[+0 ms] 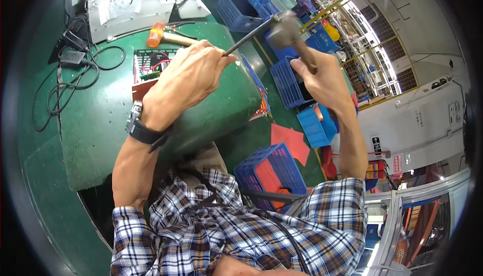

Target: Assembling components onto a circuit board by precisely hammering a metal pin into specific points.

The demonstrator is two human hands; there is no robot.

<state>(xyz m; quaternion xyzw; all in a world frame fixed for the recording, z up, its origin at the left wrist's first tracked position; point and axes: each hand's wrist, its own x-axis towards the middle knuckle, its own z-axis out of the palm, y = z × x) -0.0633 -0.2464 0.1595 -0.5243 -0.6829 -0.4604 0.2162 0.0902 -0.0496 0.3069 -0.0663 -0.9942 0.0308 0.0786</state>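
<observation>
My left hand (188,77), a watch on its wrist, is closed around a thin metal rod (249,39). The rod slants up and away to the right, its grip end hidden by my fingers. To the right, my right hand (322,77) is wrapped around the brown handle of a hammer (284,33). The hammer's head is smeared by motion and overlaps the rod's far end; whether they touch I cannot tell. Partly covered by my left hand is a small electronic assembly (151,67) with a grille, wires and a green board. Just beyond lies an orange-headed mallet (157,34).
The green tabletop (100,140) carries a black cable with an adapter (73,58) at left and a metal panel (108,19) at the back. Blue crates (287,82) stand on the floor to the right. Another blue crate (271,175) with red sheets sits beside me.
</observation>
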